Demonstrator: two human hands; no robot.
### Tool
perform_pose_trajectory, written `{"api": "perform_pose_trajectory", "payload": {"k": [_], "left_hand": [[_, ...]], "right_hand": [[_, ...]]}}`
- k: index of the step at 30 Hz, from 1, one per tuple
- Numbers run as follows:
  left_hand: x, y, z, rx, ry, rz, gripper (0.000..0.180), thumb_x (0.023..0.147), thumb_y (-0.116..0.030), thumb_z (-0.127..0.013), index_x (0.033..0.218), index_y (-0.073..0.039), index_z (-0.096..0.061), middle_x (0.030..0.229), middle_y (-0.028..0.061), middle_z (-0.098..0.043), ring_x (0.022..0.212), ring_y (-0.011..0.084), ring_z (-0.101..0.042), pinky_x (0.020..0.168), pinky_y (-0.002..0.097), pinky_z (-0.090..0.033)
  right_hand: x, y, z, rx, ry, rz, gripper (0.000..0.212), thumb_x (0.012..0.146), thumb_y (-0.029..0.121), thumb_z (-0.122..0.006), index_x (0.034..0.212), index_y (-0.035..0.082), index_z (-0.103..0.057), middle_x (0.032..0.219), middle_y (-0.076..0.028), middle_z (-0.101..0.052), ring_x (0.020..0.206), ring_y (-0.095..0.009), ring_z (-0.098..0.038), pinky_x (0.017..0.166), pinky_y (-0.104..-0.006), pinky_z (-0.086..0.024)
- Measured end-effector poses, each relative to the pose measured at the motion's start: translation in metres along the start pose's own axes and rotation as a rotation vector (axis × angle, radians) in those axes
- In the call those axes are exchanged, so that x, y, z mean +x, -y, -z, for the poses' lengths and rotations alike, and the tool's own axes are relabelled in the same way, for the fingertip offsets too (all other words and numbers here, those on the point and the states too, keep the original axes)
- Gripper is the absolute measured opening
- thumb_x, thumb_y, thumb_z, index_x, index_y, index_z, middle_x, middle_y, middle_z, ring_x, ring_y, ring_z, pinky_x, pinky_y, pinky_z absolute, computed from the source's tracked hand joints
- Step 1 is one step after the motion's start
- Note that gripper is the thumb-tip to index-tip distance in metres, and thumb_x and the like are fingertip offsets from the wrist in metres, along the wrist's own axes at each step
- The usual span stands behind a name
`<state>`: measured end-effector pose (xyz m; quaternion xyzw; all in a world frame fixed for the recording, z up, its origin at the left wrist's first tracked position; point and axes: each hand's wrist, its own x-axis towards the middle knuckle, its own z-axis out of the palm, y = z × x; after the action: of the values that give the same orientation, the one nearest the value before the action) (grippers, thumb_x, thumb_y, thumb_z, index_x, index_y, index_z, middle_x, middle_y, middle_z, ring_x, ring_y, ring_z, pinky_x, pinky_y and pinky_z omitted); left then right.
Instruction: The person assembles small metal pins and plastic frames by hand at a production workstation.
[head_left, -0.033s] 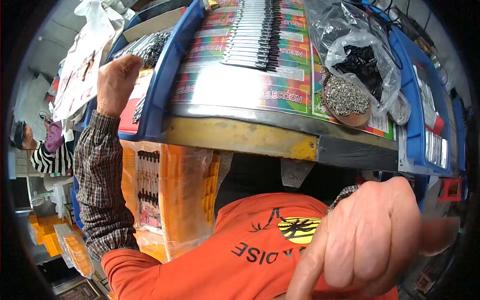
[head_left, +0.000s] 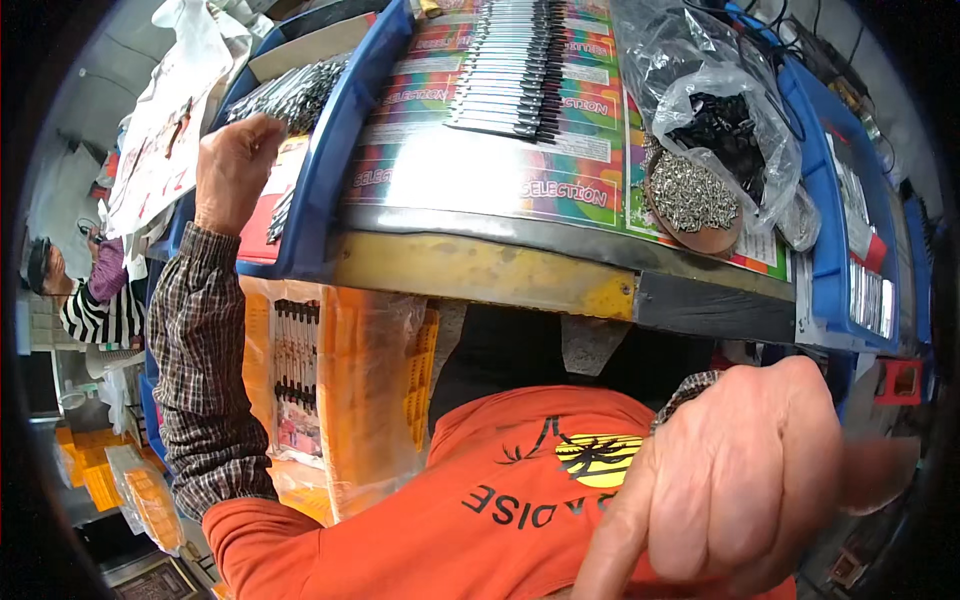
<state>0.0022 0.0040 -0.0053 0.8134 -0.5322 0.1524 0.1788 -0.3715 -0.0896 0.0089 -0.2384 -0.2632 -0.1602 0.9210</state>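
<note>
My left hand is raised at the near end of a blue bin, its fingers curled. Whatever it may hold is hidden. A heap of pen parts, slim clear tubes with dark ends, lies in that bin just beyond the hand. My right hand looms large at the lower right, in front of my orange shirt. Its fingers are folded in and their tips are out of sight, so I cannot see what they hold. On the table, a long row of pens lies side by side, dark ends to the right.
The blue bin stands left on the table. Right of the pens are a round dish of small metal parts, a clear bag of black parts and another blue bin. An orange crate stands below. A co-worker is far left.
My left hand has turned slightly, its knuckles a little lower and its fingers a bit less tightly bunched. My right hand and the things on the table look the same.
</note>
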Motion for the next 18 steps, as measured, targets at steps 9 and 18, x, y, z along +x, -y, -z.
{"api": "perform_pose_trajectory", "payload": {"k": [9,18], "left_hand": [[-0.034,0.050,-0.021,0.008,0.210,-0.026,0.008,0.073,0.001,-0.065,0.081,0.001,-0.064,0.071,0.0122,-0.065,0.061,0.0171,-0.063,0.058,0.0280,-0.049],[-0.026,0.058,-0.039,0.135,0.283,-0.131,0.005,0.068,-0.005,-0.060,0.071,-0.002,-0.061,0.070,0.0167,-0.062,0.069,0.0335,-0.062,0.062,0.0397,-0.048]], "right_hand": [[0.016,-0.060,-0.017,0.125,0.049,0.405,0.052,0.086,0.043,-0.061,0.061,-0.002,-0.054,0.049,-0.008,-0.046,0.036,-0.017,-0.037,0.047,-0.0443,-0.049],[0.023,-0.033,-0.015,-0.116,0.328,0.055,0.047,0.086,0.046,-0.059,0.074,0.001,-0.057,0.054,-0.008,-0.049,0.040,-0.018,-0.043,0.061,-0.0483,-0.053]]}}
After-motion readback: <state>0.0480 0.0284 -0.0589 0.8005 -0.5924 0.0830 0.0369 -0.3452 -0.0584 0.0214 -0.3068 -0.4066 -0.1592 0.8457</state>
